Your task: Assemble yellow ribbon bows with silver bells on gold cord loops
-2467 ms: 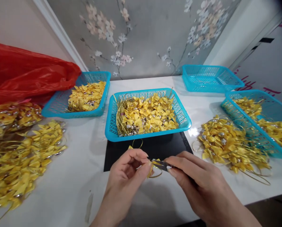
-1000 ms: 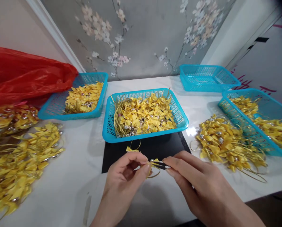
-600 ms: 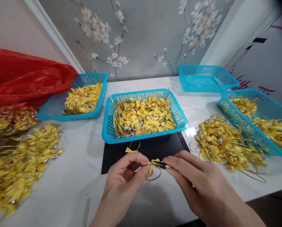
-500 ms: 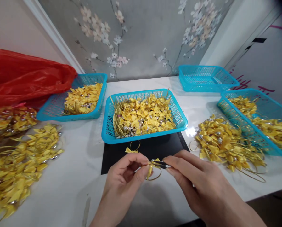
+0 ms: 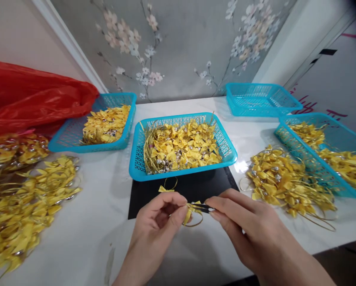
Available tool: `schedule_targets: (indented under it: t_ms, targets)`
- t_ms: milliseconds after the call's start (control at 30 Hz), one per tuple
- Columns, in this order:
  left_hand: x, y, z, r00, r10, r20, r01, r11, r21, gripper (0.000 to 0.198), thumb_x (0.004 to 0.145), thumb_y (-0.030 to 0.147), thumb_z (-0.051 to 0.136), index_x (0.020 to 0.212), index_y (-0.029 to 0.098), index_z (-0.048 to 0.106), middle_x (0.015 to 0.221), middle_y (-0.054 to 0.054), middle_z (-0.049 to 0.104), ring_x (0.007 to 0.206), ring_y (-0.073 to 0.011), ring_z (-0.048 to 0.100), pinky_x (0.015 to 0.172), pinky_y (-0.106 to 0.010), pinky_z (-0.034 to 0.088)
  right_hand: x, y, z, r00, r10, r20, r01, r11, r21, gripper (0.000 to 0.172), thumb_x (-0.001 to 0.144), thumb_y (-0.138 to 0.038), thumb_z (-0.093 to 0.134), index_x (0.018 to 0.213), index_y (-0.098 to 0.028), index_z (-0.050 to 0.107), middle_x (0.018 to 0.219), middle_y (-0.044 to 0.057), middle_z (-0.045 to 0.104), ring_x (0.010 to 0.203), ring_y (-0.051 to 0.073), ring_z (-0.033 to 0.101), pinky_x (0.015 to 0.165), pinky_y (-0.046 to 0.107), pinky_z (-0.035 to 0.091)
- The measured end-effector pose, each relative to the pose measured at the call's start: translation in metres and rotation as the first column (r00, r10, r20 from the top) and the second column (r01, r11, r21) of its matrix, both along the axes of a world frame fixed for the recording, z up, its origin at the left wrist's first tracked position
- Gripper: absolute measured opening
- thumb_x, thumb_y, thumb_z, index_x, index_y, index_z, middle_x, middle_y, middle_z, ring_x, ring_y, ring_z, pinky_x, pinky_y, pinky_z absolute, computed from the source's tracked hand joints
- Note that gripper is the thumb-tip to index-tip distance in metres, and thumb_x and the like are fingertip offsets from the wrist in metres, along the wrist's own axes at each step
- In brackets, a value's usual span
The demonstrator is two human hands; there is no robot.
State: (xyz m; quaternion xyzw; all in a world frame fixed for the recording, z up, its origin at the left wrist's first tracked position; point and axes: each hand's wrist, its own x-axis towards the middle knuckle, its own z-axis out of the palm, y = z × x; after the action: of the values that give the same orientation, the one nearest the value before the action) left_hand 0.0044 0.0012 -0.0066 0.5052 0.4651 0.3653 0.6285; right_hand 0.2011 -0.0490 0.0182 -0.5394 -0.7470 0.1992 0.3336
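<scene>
My left hand [image 5: 158, 222] pinches a small yellow ribbon bow with a gold cord loop [image 5: 191, 216] between thumb and forefinger. My right hand [image 5: 246, 232] grips thin dark tweezers [image 5: 204, 207], whose tips meet the bow. Both hands hover over the near edge of a black mat [image 5: 184, 190] on the white table [image 5: 85, 222]. One more yellow bow [image 5: 167, 188] lies on the mat just beyond my left hand. Right behind the mat stands a blue basket [image 5: 230, 153] heaped with yellow bows and silver bells.
A blue basket [image 5: 61, 139] with bows sits back left beside a red plastic bag [image 5: 31, 95]. Loose bow piles lie at left [image 5: 26, 206] and at right [image 5: 285, 182]. A basket with nothing in it [image 5: 261, 97] stands back right; another with bows [image 5: 341, 143] at far right.
Both hands have stayed in place, working the bow with small finger movements; the cord loop has shifted slightly under my left thumb. The view drifted a little.
</scene>
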Motion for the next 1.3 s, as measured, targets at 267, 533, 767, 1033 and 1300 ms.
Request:
schedule_targets:
  t_ms: [267, 533, 767, 1033, 1300]
  targets:
    - [0.002, 0.000, 0.003, 1.000, -0.009, 0.012, 0.009, 1.000, 0.008, 0.002, 0.084, 0.024, 0.069, 0.083, 0.025, 0.069, 0.076, 0.005, 0.064, 0.070, -0.0099, 0.055, 0.063, -0.016, 0.044, 0.001, 0.001, -0.001, 0.999, 0.027, -0.026, -0.027, 1.000, 0.002, 0.031, 0.093, -0.007, 0.045, 0.117, -0.019, 0.061, 0.093, 0.008, 0.067, 0.076, 0.018, 0.067, 0.065, 0.028, 0.055]
    - [0.001, -0.001, 0.005, 1.000, 0.000, -0.019, 0.001, 1.000, 0.015, 0.002, 0.084, 0.024, 0.069, 0.083, 0.025, 0.069, 0.077, 0.004, 0.064, 0.070, -0.0103, 0.056, 0.063, -0.015, 0.046, 0.002, 0.003, 0.000, 0.999, 0.022, -0.046, -0.024, 0.999, -0.039, 0.028, 0.094, -0.010, 0.045, 0.115, -0.020, 0.062, 0.092, 0.007, 0.066, 0.075, 0.019, 0.066, 0.065, 0.030, 0.054]
    - [0.002, -0.001, 0.008, 0.996, 0.000, -0.084, 0.008, 0.996, 0.094, 0.003, 0.084, 0.024, 0.067, 0.083, 0.026, 0.070, 0.078, 0.003, 0.066, 0.071, -0.0108, 0.059, 0.063, -0.014, 0.048, 0.002, 0.003, 0.000, 0.996, 0.045, -0.071, -0.050, 0.997, -0.059, 0.032, 0.094, -0.007, 0.045, 0.118, -0.021, 0.060, 0.092, 0.006, 0.065, 0.076, 0.019, 0.065, 0.065, 0.031, 0.053]
    - [0.003, -0.001, 0.009, 0.994, 0.012, -0.112, 0.001, 0.993, 0.116, 0.005, 0.083, 0.024, 0.067, 0.081, 0.024, 0.071, 0.077, 0.002, 0.067, 0.069, -0.0120, 0.061, 0.062, -0.016, 0.049, 0.003, 0.005, 0.002, 0.995, 0.056, -0.077, -0.062, 0.995, -0.081, 0.032, 0.094, -0.007, 0.044, 0.116, -0.022, 0.061, 0.090, 0.006, 0.064, 0.075, 0.018, 0.064, 0.064, 0.030, 0.051]
    - [0.004, 0.001, 0.008, 0.995, 0.010, -0.104, -0.001, 0.997, 0.081, 0.003, 0.082, 0.024, 0.069, 0.080, 0.024, 0.072, 0.077, 0.001, 0.069, 0.069, -0.0127, 0.062, 0.062, -0.017, 0.050, 0.006, 0.014, 0.002, 0.981, 0.096, -0.171, -0.125, 0.977, -0.171, 0.026, 0.095, -0.010, 0.047, 0.105, -0.022, 0.067, 0.084, 0.002, 0.065, 0.072, 0.015, 0.062, 0.062, 0.026, 0.045]
